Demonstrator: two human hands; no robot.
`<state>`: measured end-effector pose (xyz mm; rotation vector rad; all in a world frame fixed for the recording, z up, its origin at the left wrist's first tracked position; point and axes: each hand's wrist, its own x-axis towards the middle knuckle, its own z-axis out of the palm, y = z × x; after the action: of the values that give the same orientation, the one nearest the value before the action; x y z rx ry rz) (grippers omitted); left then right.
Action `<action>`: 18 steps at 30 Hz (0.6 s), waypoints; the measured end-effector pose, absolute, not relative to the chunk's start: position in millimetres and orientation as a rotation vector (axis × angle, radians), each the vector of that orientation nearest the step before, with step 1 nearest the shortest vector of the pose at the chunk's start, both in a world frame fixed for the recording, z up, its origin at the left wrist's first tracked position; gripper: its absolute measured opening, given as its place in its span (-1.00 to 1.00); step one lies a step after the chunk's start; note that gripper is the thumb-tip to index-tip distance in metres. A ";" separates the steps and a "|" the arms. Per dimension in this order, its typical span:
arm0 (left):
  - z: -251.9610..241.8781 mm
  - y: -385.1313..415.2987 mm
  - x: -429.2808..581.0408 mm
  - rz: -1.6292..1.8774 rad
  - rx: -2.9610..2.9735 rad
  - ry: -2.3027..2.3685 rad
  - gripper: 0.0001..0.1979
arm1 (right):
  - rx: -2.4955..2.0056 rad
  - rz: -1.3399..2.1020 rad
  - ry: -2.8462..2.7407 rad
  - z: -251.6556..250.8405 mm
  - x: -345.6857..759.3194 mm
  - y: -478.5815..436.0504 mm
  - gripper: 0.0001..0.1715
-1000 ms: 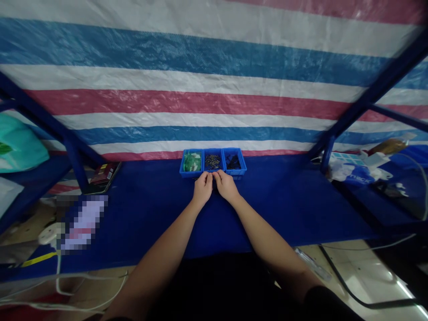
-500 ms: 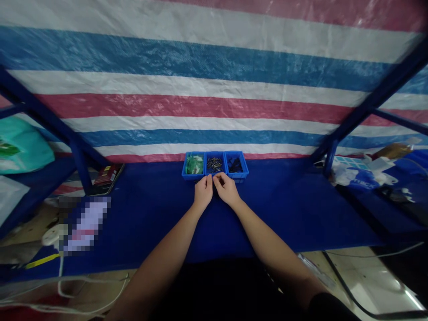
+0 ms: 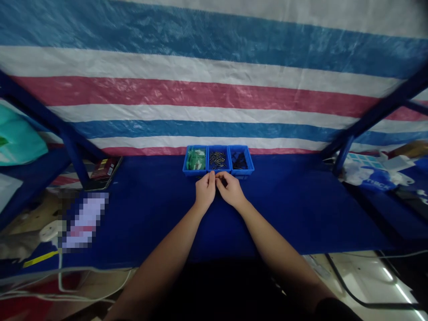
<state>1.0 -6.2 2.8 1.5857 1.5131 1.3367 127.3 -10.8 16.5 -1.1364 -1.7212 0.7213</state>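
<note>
My left hand (image 3: 205, 191) and my right hand (image 3: 230, 189) meet fingertip to fingertip on the blue table (image 3: 150, 209), just in front of three small blue bins. Both pinch something too small to make out between the fingertips. The left bin (image 3: 195, 160) holds green parts, the middle bin (image 3: 218, 159) holds small metal pins, and the right bin (image 3: 240, 160) holds dark parts.
A striped tarp (image 3: 200, 89) hangs behind the table. Blue frame posts (image 3: 75, 162) stand at left and right. A red-and-black box (image 3: 102, 169) lies at the left. White packaging (image 3: 371, 171) sits on the right. Cables run along the floor (image 3: 361, 285).
The camera has tilted slightly, so the bins and hands appear a little to the right. The hands stay together in front of the middle bin.
</note>
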 end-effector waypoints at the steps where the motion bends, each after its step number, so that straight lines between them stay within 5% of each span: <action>1: 4.1 -7.6 0.9 1.335 1.609 1.529 -0.54 | -1.140 0.740 -1.712 17.8 127.3 -11.9 -0.80; 18: 17.3 -15.6 1.4 1.250 1.672 1.532 -0.57 | -1.155 1.086 -1.214 28.7 126.3 -9.6 -0.72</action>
<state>1.4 -15.6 17.3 1.6723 1.5324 1.2497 126.3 -9.6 28.7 -1.1552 -1.2143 1.0856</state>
